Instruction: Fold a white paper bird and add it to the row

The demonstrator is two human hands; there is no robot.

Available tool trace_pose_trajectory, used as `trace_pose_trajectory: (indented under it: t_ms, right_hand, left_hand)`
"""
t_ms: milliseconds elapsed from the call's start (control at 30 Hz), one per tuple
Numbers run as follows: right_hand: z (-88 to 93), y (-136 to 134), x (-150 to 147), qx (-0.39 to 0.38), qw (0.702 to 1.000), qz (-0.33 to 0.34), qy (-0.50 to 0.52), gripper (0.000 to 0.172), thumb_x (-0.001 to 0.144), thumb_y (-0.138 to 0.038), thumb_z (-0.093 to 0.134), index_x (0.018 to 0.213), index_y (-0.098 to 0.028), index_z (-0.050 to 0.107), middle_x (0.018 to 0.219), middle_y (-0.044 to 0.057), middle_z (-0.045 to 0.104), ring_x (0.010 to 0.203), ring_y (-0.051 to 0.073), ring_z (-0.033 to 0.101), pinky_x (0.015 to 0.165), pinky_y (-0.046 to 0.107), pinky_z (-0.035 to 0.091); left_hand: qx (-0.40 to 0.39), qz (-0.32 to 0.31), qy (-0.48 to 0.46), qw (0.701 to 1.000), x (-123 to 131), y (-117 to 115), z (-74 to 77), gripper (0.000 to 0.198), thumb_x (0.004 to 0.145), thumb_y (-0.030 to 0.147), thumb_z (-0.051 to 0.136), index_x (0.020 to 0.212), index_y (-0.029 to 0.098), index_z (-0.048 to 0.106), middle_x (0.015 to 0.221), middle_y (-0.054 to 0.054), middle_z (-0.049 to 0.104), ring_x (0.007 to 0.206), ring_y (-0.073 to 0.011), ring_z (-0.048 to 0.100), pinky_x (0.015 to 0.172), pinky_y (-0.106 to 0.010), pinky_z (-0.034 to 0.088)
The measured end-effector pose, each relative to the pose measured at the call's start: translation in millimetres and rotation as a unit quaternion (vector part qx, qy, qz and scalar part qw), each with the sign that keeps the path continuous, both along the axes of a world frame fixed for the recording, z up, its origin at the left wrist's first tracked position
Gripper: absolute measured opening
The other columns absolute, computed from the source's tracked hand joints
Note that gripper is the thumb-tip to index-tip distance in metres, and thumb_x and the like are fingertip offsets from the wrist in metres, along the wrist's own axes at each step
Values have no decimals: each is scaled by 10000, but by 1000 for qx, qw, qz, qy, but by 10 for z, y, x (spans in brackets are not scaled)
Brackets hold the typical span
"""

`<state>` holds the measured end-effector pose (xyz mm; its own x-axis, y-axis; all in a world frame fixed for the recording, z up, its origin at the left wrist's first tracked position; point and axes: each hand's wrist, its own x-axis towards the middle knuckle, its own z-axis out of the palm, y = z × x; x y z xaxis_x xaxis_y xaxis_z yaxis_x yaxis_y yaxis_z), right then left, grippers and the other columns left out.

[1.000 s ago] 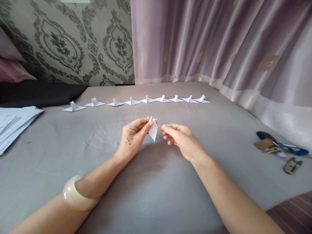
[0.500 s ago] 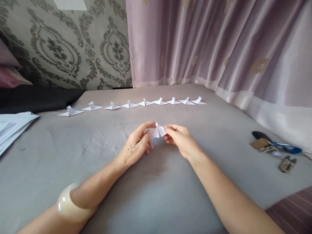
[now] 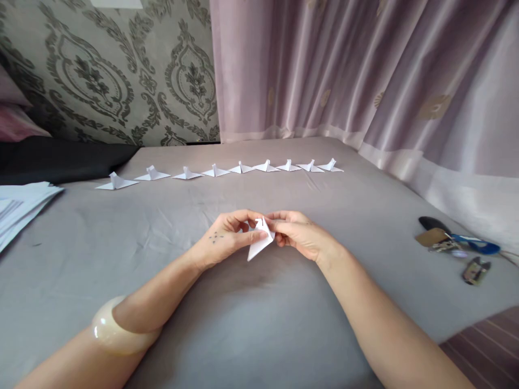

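Between my two hands, above the grey sheet (image 3: 259, 324), is a small white folded paper bird (image 3: 261, 244), tilted so that one pointed wing hangs down to the left. My left hand (image 3: 229, 235) pinches it, thumb on the near face and fingers behind. From the other side my right hand (image 3: 298, 232) grips its right edge between thumb and fingers. Further back, several similar white paper birds (image 3: 240, 168) stand in a row across the sheet, wings spread.
A stack of papers (image 3: 24, 210) lies at the left, by a black cloth (image 3: 60, 162). On the right are keys with a brown tag (image 3: 433, 237), a blue item (image 3: 476, 244) and small thread snips (image 3: 476, 270). Purple curtains (image 3: 292, 70) hang behind.
The paper bird has turned from wings spread sideways to a tilted pose, one wing tip pointing down. My left fingers have closed onto it, and both hands have drawn closer together.
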<state>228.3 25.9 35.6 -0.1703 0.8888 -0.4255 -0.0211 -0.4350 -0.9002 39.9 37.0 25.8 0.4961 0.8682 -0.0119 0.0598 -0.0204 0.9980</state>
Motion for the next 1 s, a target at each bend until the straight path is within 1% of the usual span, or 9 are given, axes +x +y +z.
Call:
trace_pose_trajectory:
  t_ms: [67,133,267,400,600,733,867,933,1000]
  right_hand:
    - [14,-3,-2,0,1000,2,25,243,717,-343,782,840,-155,691,655,-23,573,559,68,465,540,207,392]
    - [28,-5,-1,-4,999,-5,40,227,725,-350,777,799,-156,687,640,-30,559,553,65,459,543,206,388]
    - [13,4,11,1,998,-22,57,298,714,-432,784,740,-162,661,600,-36,533,544,76,456,544,220,394]
    - [-52,32,20,17,996,-47,72,345,696,-474,789,747,-159,657,612,-34,536,558,76,456,540,215,387]
    - [-86,35,-49,27,996,-81,7,319,694,-451,771,758,-171,632,561,-53,539,515,72,456,535,224,371]
    - [-85,6,-92,33,997,-75,-15,280,699,-398,753,829,-175,646,550,-63,541,511,77,460,547,236,371]
    - [-75,-4,-87,54,997,-58,-13,285,716,-402,723,867,-170,654,630,-43,579,545,80,476,579,249,391]
    - [-53,-1,-75,81,992,-88,-37,286,725,-384,701,916,-177,650,696,-26,604,597,99,518,591,256,400]
    - [-13,-3,-64,124,980,-135,-81,238,714,-312,678,918,-194,645,745,-19,614,651,118,550,601,260,402]
  left_hand:
    - [-29,-9,-42,999,20,-12,19,229,758,310,767,961,211,732,939,-54,741,847,-194,664,804,-353,526]
    - [-32,-1,-66,997,36,-19,44,196,748,279,777,929,209,744,961,-57,753,893,-205,679,835,-355,533]
    - [-37,34,-71,996,51,-20,66,117,738,244,783,845,206,760,915,-53,763,854,-201,690,802,-345,547]
    - [-39,38,-82,995,53,-19,44,120,773,276,761,878,220,772,939,-58,768,846,-203,697,757,-334,560]
    - [-37,33,-98,994,73,-30,40,157,763,240,777,917,210,767,973,-57,776,944,-215,710,928,-377,532]
    - [-39,23,-116,992,98,-56,45,161,745,235,790,893,190,747,927,-47,776,919,-215,717,939,-394,531]
    - [-22,7,-108,994,133,-97,46,149,760,241,771,895,185,740,891,-46,761,900,-207,707,910,-371,533]
    - [0,33,-90,995,143,-105,38,129,748,258,778,843,182,737,883,-44,747,878,-202,694,866,-345,535]
    - [25,92,-64,993,140,-97,24,132,735,287,784,794,181,732,864,-39,733,845,-193,675,817,-320,531]
